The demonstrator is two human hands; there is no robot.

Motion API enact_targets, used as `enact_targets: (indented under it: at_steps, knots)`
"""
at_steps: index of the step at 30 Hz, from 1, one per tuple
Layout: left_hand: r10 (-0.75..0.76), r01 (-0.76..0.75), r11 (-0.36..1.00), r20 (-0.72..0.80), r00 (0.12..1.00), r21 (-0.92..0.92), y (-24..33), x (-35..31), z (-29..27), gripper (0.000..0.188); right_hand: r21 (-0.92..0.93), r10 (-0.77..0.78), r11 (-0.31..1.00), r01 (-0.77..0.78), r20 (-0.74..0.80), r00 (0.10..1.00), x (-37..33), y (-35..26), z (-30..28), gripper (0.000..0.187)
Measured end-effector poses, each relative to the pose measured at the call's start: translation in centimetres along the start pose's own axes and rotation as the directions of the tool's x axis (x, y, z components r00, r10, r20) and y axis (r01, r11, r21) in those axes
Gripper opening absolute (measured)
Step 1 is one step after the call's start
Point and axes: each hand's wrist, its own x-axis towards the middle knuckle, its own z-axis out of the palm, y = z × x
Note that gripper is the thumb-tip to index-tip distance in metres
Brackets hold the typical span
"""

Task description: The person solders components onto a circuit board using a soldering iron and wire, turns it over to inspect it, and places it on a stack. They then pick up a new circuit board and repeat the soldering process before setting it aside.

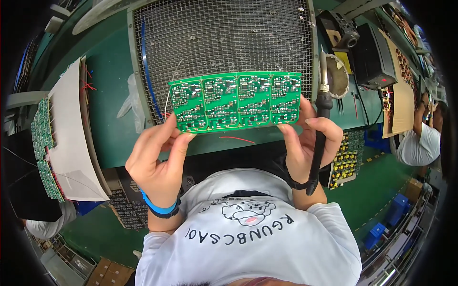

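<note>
Bench: green worktop (109,55), busy shop all round; clock dirs below taken from the board, 12 = away from wearer.
Grip: both hands closed on PCB panel (238,102), L hand (160,155) at its 8 corner, R hand (298,145) at its 4; thumbs on near edge, other fingers partly hidden.
PCB panel: held up btwn hands, over mesh's near end; four sections, parts side facing wearer. Looks light, stiff, prob. fragile at components & section joins; best taken by bare rims, which may be slick.
Forearms: L up from 7, R from 5, wrists turned in, roughly level; blue band (157,206) on L.
Soldering iron (324,105): also w/ R hand, lying across curled fingers, tip to 12; can't tell how firmly.
Red wire (237,139): at 6, on bench.
Framed mesh (224,38): at 12.
Round dish (346,71): approx 2.
Co-worker (422,143): btwn 3 & 4, well apart.
</note>
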Motion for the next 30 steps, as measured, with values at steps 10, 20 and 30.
enact_targets:
  at_steps: [10,20,30]
  knots:
    - [0.0,-0.001,1.0,0.015,1.0,0.011,-0.04,0.19,0.29,0.035,0.02,0.018,1.0,-0.018,-0.014,1.0,0.01,0.0,-0.18,0.051]
    - [0.026,-0.026,1.0,0.012,1.0,0.003,-0.2,0.27,0.43,0.035,-0.07,0.0,0.998,0.0,0.002,1.0,0.27,0.15,-0.64,0.05]
    - [0.019,-0.019,0.999,0.005,1.0,-0.046,0.41,0.41,0.49,0.035,0.124,0.122,0.986,-0.114,-0.056,0.991,-0.03,0.64,-0.14,0.046]
